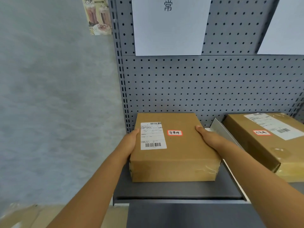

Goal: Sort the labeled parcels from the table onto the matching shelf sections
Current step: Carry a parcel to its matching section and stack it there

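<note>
A brown cardboard parcel with a white shipping label and a red-bordered handwritten sticker lies on the grey shelf, in its left section. My left hand grips the parcel's left side, thumb on its top. My right hand grips its right side the same way. A white paper sign with one printed character hangs on the pegboard above this section. The fingers of both hands are hidden behind the box's sides.
A thin grey divider separates this section from the right one, where a second labeled parcel lies. Another white sign hangs above it. The grey pegboard back closes the rear; a wall is at left.
</note>
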`<state>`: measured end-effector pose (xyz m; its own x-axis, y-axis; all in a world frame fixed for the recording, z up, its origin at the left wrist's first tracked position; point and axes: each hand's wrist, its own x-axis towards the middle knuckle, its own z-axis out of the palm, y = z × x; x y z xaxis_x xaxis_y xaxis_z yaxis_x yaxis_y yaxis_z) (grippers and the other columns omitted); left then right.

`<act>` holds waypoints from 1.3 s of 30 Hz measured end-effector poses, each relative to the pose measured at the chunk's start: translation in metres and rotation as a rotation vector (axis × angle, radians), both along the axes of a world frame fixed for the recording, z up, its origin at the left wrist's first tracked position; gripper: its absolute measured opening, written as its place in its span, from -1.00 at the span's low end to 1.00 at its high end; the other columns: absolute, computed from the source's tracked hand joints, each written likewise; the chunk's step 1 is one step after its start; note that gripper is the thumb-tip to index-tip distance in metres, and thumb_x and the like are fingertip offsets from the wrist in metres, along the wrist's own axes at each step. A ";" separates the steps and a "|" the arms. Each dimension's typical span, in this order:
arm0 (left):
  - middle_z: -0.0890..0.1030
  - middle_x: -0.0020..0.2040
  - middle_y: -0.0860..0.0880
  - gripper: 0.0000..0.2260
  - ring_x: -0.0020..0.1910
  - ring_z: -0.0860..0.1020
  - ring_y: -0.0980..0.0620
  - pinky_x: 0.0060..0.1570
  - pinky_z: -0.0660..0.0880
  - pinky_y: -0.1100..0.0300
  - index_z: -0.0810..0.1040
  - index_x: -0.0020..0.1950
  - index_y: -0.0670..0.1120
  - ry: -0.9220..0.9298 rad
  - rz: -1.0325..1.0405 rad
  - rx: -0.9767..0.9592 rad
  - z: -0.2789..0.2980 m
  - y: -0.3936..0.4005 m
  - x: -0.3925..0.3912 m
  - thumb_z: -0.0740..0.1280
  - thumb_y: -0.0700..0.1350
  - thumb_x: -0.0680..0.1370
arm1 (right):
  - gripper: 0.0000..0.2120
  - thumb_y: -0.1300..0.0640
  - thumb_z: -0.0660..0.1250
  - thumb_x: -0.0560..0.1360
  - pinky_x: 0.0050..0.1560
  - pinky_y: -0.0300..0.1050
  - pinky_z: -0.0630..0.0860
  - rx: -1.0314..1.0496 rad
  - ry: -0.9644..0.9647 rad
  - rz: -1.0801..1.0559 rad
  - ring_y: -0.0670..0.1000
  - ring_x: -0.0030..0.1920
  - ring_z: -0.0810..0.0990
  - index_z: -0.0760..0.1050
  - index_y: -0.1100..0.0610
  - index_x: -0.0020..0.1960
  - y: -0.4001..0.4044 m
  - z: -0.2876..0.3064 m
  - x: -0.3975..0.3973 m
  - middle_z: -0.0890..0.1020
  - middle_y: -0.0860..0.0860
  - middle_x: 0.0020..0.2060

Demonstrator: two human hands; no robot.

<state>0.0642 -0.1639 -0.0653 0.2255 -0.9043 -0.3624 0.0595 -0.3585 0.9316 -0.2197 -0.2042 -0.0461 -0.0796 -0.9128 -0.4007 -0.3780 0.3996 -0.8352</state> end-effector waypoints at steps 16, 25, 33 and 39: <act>0.53 -0.13 0.00 -0.88 -0.01 0.55 -0.07 0.06 0.53 0.03 0.49 -0.01 -0.05 -0.512 0.277 -0.203 0.017 0.033 0.017 0.23 -0.03 0.63 | -0.60 -0.05 0.19 0.61 0.27 0.08 0.39 -0.787 0.902 0.193 0.17 0.26 0.47 0.38 0.09 0.39 0.032 0.027 0.030 0.53 0.11 0.25; 0.56 0.24 -0.08 -0.65 0.18 0.55 -0.08 0.14 0.49 0.03 0.43 0.38 -0.06 -1.248 0.288 -0.090 0.042 0.201 0.130 0.27 -0.01 0.62 | -0.49 0.04 0.21 0.64 0.36 0.06 0.33 -1.047 0.550 1.006 0.14 0.40 0.35 0.20 0.08 0.55 0.109 0.047 0.225 0.37 0.07 0.45; 0.47 0.37 -0.10 -0.56 0.27 0.48 -0.14 0.17 0.45 0.00 0.29 0.49 -0.05 -1.617 0.435 0.371 0.069 0.415 0.254 0.18 0.05 0.64 | -0.46 0.02 0.20 0.63 0.34 0.03 0.34 -1.176 0.541 1.326 0.12 0.37 0.38 0.16 0.06 0.56 0.242 0.047 0.395 0.37 0.06 0.43; 0.50 0.32 -0.08 -0.59 0.25 0.50 -0.13 0.10 0.49 0.04 0.32 0.46 -0.05 -1.629 0.602 0.490 0.077 0.559 0.354 0.19 0.03 0.62 | -0.45 0.01 0.20 0.63 0.37 -0.01 0.32 -1.259 0.424 1.435 0.10 0.40 0.35 0.15 0.04 0.57 0.360 0.053 0.537 0.35 0.03 0.46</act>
<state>0.4182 0.3947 0.0115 0.8124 -0.4631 0.3544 -0.4982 -0.8670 0.0092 0.3170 0.1557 0.0068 0.9604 -0.0821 0.2664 -0.0474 -0.9898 -0.1343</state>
